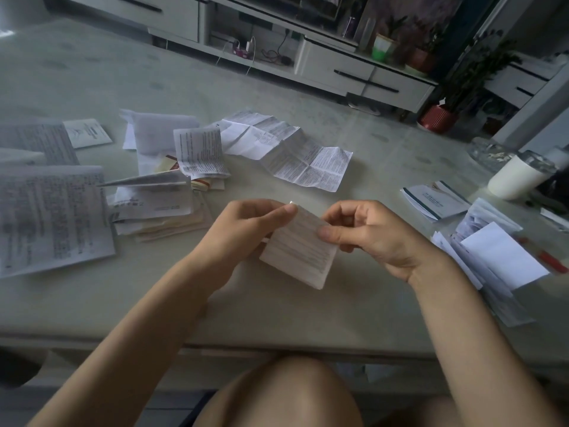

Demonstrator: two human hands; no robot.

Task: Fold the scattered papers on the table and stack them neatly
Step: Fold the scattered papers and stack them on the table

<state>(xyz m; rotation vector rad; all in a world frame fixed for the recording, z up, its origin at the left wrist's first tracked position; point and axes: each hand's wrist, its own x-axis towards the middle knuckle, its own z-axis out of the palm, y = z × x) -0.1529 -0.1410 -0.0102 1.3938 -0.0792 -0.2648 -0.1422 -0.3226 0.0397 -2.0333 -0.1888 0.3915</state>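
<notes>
Two hands, the left hand (246, 229) and right hand (369, 238), pinch a folded paper (301, 254) over the counter (277, 309), while a stack (498, 260) lies right and many loose papers (200, 149) apparently await folding.

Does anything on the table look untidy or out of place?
The stack of folded papers at the right is askew, its sheets fanning at different angles. A creased leaflet lies unfolded beyond the left hand and right hand, which pinch a folded paper.
</notes>
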